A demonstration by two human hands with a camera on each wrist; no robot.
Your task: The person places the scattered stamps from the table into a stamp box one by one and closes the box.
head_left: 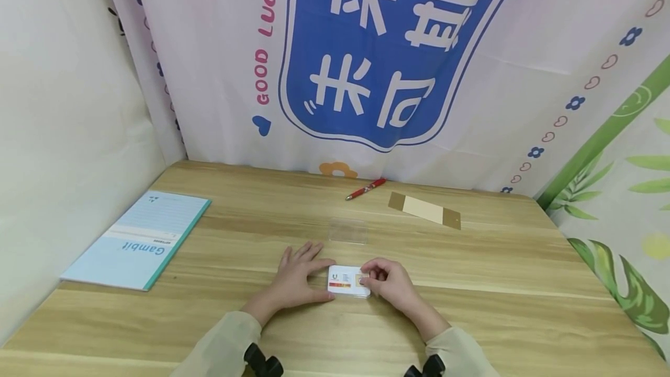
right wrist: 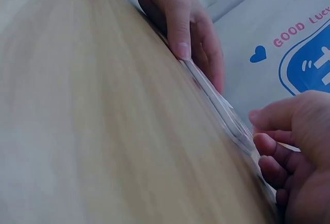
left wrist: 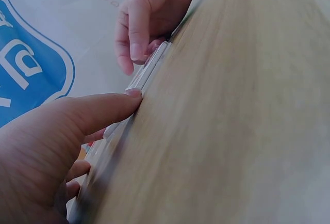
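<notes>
A white card (head_left: pixel 342 287) with a red-orange strip and small print lies on top of a thin, clear-edged case (right wrist: pixel 227 115) on the table. My left hand (head_left: pixel 295 284) holds the case by its left end, thumb at the near corner and forefinger at the far one, the other fingers spread on the wood. At the other end, my right hand (head_left: pixel 395 287) has its fingers curled, and thumb and forefinger pinch at the card's right part, covering some of its yellow print. Just beyond the card lies a flat clear plastic piece (head_left: pixel 348 231).
A red pen (head_left: pixel 366 189) lies near the back edge of the wooden table (head_left: pixel 251 214). To its right is a brown and cream strip (head_left: pixel 424 210). A light-blue notebook (head_left: pixel 138 237) lies at the left. Printed cloth (head_left: pixel 220 74) hangs behind the table.
</notes>
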